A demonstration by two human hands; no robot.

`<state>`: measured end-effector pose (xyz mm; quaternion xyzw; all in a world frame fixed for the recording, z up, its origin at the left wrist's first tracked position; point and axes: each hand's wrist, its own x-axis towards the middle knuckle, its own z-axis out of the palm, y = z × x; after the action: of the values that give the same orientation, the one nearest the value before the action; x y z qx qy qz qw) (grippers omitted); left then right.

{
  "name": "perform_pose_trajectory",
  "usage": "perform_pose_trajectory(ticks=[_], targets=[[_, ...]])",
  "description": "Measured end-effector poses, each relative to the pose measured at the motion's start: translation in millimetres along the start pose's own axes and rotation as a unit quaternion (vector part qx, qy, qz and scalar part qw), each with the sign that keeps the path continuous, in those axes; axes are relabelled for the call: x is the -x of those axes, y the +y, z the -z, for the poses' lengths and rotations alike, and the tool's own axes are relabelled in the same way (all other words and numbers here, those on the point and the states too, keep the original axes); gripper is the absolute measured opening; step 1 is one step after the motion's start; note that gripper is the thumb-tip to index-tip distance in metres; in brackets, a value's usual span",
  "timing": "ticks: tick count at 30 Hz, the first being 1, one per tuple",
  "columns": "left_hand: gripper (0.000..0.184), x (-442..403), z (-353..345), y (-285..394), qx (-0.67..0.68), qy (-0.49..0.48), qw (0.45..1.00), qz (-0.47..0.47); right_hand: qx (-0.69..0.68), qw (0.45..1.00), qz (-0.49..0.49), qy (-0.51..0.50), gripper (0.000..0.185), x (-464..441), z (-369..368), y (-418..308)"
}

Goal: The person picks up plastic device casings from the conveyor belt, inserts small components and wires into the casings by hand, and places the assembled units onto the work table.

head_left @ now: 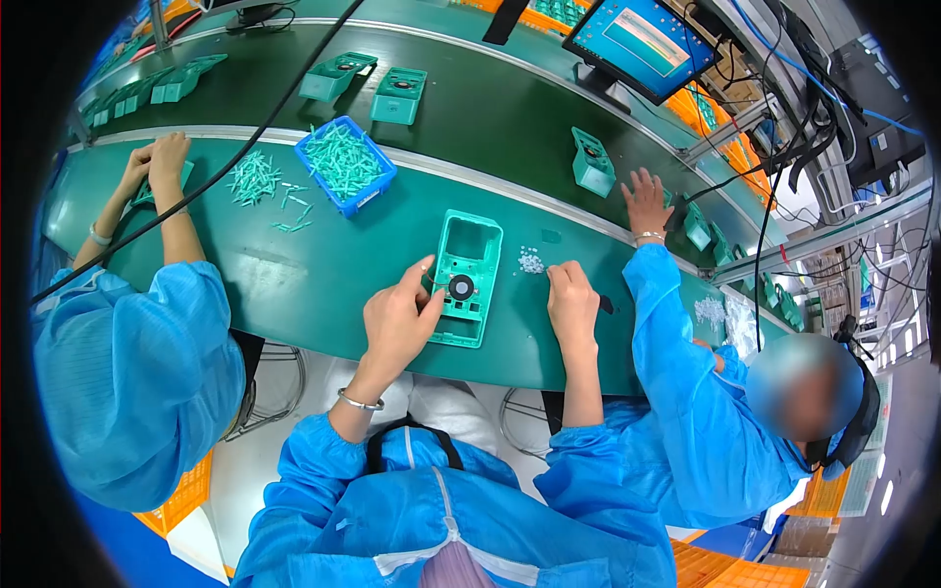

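A green plastic housing [481, 328] lies on the bench in front of me, with a large window at its far end and a round black speaker-like part [461, 286] in its middle. My left hand [397, 312] is at the housing's left edge, thumb and index finger bent around it. To the right, my right hand [572, 302] has thumb and index finger pinched together above the bench. Whatever is between those fingertips is too small to make out. Just left of them is a little pile of small whitish parts [530, 261].
A blue bin [385, 183] of green sticks stands beyond the housing, beside a loose heap of sticks [254, 179]. Similar housings [399, 95] sit on the dark conveyor [470, 118]. Co-workers sit on both sides; the right one's hand [648, 204] reaches toward the conveyor. A black cable crosses the upper left.
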<state>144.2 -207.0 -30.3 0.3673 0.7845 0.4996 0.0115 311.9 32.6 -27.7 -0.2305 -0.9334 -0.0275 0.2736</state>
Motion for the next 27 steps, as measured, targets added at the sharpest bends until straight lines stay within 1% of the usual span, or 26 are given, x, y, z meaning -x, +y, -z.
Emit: perform_pose_trajectory(ticks=[1, 2, 3, 4, 5, 6, 7, 8, 10, 11, 12, 13, 14, 15, 16, 17, 18, 19, 20, 21, 22, 24, 25, 26, 27], targets=[[0.049, 1, 2, 2, -0.003, 0.003, 1.0, 0.001, -0.002, 1.0, 0.003, 0.002, 0.009, -2, 1, -2], [0.059, 2, 2, 6, 0.01, 0.007, 1.0, 0.012, -0.004, 1.0, 0.005, 0.003, 0.009, -2, 3, -4], [0.071, 3, 3, 9, 0.024, 0.011, 0.999, 0.024, -0.043, 0.998, -0.012, 0.036, 0.007, -1, 5, -6], [0.071, 6, 4, 12, 0.021, 0.014, 0.999, 0.023, -0.081, 0.994, -0.029, 0.068, 0.006, -1, 9, -10], [0.075, 9, 6, 14, 0.011, -0.002, 1.0, 0.02, -0.084, 0.994, -0.027, 0.071, 0.006, 1, 12, -14], [0.08, 11, 8, 15, 0.002, -0.018, 1.0, 0.019, -0.163, 0.98, -0.07, 0.09, 0.006, 4, 15, -19], [0.077, 15, 12, 22, 0.0, -0.041, 0.999, 0.015, -0.241, 0.958, -0.113, 0.107, 0.005, 10, 21, -24], [0.077, 18, 13, 26, -0.003, -0.041, 0.999, 0.017, -0.244, 0.957, -0.114, 0.105, 0.005, 15, 33, -36], [0.074, 25, 15, 30, 0.002, -0.076, 0.997, 0.011, -0.382, 0.899, -0.211, 0.049, 0.004, 28, 59, -65], [0.056, 28, 15, 33, 0.038, -0.064, 0.997, 0.024, -0.466, 0.854, -0.232, 0.021, 0.004, 36, 70, -78], [0.056, 32, 13, 30, 0.036, -0.067, 0.997, 0.023, -0.546, 0.8, -0.25, -0.007, 0.003, 44, 75, -90], [0.046, 35, 8, 23, 0.061, -0.057, 0.996, 0.008, -0.605, 0.762, -0.229, -0.012, 0.004, 53, 73, -99], [0.037, 37, 7, 23, 0.086, -0.047, 0.995, -0.007, -0.618, 0.754, -0.22, -0.033, 0.006, 59, 73, -108], [0.037, 40, 8, 25, 0.086, -0.049, 0.995, -0.009, -0.592, 0.781, -0.194, -0.038, 0.007, 65, 67, -115], [0.031, 41, 14, 32, 0.111, -0.066, 0.991, 0.033, -0.566, 0.806, -0.167, -0.042, 0.008, 69, 59, -119], [0.025, 44, 18, 37, 0.136, -0.082, 0.985, 0.074, -0.566, 0.806, -0.168, -0.041, 0.008, 72, 52, -122], [0.025, 49, 15, 35, 0.135, -0.082, 0.985, 0.073, -0.547, 0.823, -0.151, -0.028, 0.01, 73, 45, -124], [0.026, 56, 13, 34, 0.188, -0.083, 0.976, 0.079, -0.529, 0.838, -0.133, -0.016, 0.012, 73, 39, -125], [0.028, 61, 15, 31, 0.241, -0.084, 0.963, 0.086, -0.53, 0.837, -0.134, -0.018, 0.012, 71, 33, -125], [0.032, 68, 17, 30, 0.254, -0.107, 0.957, 0.087, -0.526, 0.838, -0.146, -0.009, 0.011, 69, 29, -121], [0.032, 70, 23, 34, 0.252, -0.105, 0.958, 0.088, -0.521, 0.839, -0.157, 0.001, 0.01, 65, 25, -116], [0.037, 73, 40, 44, 0.254, -0.198, 0.942, 0.095, -0.527, 0.835, -0.161, 0.003, 0.01, 57, 22, -106], [0.045, 70, 49, 48, 0.24, -0.214, 0.939, 0.123, -0.508, 0.849, -0.143, 0.014, 0.01, 50, 24, -103], [0.045, 66, 54, 44, 0.24, -0.214, 0.939, 0.123, -0.489, 0.863, -0.125, 0.025, 0.01, 45, 27, -101], [0.05, 59, 61, 36, 0.194, -0.139, 0.971, 0.02, -0.472, 0.873, -0.121, 0.023, 0.01, 42, 32, -99]])
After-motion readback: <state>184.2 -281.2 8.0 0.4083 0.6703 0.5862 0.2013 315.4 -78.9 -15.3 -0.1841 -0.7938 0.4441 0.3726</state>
